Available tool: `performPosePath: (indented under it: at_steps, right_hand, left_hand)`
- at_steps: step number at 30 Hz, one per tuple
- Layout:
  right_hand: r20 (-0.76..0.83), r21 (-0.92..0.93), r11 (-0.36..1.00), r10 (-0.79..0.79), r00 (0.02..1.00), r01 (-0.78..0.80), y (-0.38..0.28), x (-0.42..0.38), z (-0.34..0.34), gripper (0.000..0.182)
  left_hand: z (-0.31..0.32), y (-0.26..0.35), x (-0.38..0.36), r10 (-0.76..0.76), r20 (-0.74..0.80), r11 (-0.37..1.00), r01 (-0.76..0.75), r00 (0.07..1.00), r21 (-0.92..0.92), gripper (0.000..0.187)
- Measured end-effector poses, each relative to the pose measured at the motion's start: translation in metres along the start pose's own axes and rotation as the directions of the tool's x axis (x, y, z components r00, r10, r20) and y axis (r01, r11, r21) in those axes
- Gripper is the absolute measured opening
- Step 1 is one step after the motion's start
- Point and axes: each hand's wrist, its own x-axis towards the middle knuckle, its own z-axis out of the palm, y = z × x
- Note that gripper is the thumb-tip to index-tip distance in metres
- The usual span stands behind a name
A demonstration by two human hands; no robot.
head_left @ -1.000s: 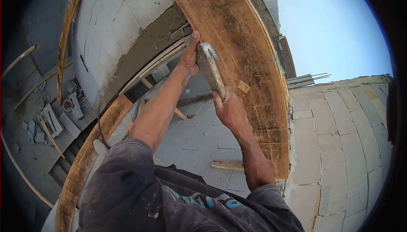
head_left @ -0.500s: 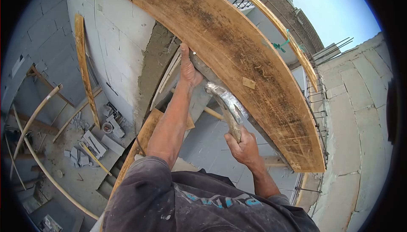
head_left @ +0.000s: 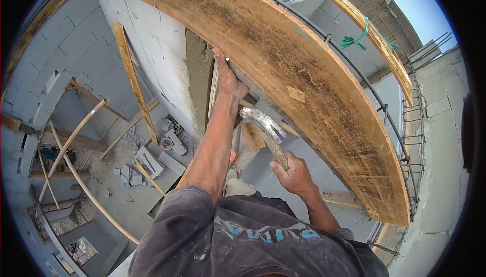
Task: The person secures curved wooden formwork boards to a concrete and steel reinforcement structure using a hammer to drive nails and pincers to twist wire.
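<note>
A long, stained wooden board (head_left: 304, 82) runs diagonally across the upper view. My left hand (head_left: 230, 82) grips its lower edge, thumb up against the wood and fingers hidden behind. Close to the thumb tip, a bright nail head (head_left: 227, 59) shows at that edge. In my right hand (head_left: 293, 175) is a claw hammer (head_left: 263, 123), held closed around the handle below and to the right of my left hand. The hammer head is apart from the nail.
Steel rebar (head_left: 383, 110) runs behind the board, beside a wooden strip (head_left: 377, 36) with green ties (head_left: 354, 40). Far below left, bent poles (head_left: 83, 175), a leaning plank (head_left: 134, 79), a bucket (head_left: 166, 143) and broken blocks (head_left: 131, 175) stand or lie about. A block wall (head_left: 440, 150) rises right.
The view has shifted, showing more of the floor below and more rebar behind the board. My left hand stays at the board's edge. The hammer is slightly lower relative to the nail.
</note>
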Motion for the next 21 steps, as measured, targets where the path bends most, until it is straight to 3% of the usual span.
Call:
performPosePath:
  at_steps: [5, 7, 12, 13, 17, 21]
  right_hand:
    - [0.038, 0.041, 0.992, -0.119, 0.992, 0.117, 0.014, 0.013, -0.001, 0.029]
    - [0.084, 0.054, 0.993, -0.113, 0.99, 0.109, 0.022, 0.013, -0.003, 0.031]
    - [0.183, 0.061, 0.996, -0.071, 0.981, 0.06, 0.048, 0.017, -0.009, 0.034]
    - [0.175, 0.066, 0.995, -0.088, 0.981, 0.077, 0.053, 0.016, -0.01, 0.034]
    - [0.127, 0.1, 0.987, -0.137, 0.982, 0.125, 0.069, 0.016, -0.013, 0.033]
    - [0.123, 0.072, 0.99, -0.13, 0.984, 0.122, 0.086, 0.015, -0.014, 0.035]
  left_hand:
    - [0.009, -0.008, -0.007, 0.056, 0.026, 0.998, -0.055, 0.998, -0.044, 0.098]
    - [0.013, -0.01, -0.007, 0.079, -0.042, 0.997, -0.079, 0.996, -0.003, 0.094]
    - [0.011, -0.016, -0.011, 0.087, 0.014, 0.991, -0.086, 0.996, -0.1, 0.082]
    - [0.009, -0.019, -0.014, 0.075, 0.038, 0.987, -0.069, 0.996, -0.146, 0.079]
    - [0.02, -0.036, -0.018, 0.231, -0.047, 0.965, -0.235, 0.972, -0.12, 0.056]
    - [0.018, -0.036, -0.018, 0.224, -0.018, 0.967, -0.224, 0.974, -0.119, 0.051]
